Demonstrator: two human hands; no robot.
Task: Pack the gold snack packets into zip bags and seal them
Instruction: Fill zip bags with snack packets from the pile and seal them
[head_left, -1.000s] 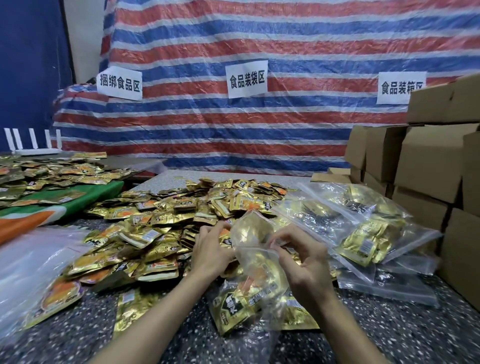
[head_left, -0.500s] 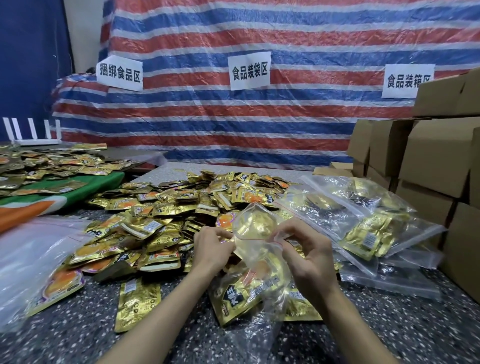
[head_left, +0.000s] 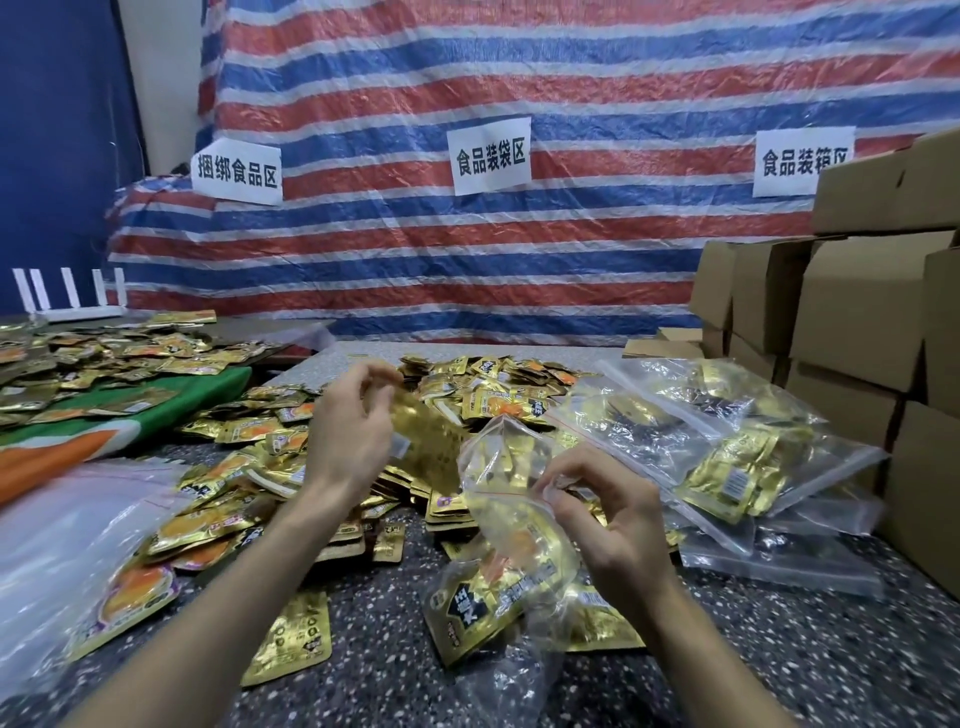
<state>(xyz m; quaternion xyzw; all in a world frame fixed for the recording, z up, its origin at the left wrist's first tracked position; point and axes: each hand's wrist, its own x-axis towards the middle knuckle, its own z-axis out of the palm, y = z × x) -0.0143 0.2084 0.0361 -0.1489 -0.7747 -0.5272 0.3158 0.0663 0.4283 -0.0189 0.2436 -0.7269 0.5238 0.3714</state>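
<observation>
right hand (head_left: 608, 525) fingertips clamp clear plastic zip bag (head_left: 496, 457) rim | left hand (head_left: 348, 431), now lifted off it, pinches flat gold foil snack packet (head_left: 431, 441) beside them | still filling, unsealed

Loose packets (head_left: 249, 431) pile ctr-left on table (head_left: 779, 675); filled zip bags (head_left: 727, 457) to their right. Boxes (head_left: 852, 322) far right, tarp (head_left: 519, 260) behind.

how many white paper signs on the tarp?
3, all on the striped tarp: left sign, centre sign, right sign, its edge behind the cardboard boxes. More could be hidden there.
</observation>
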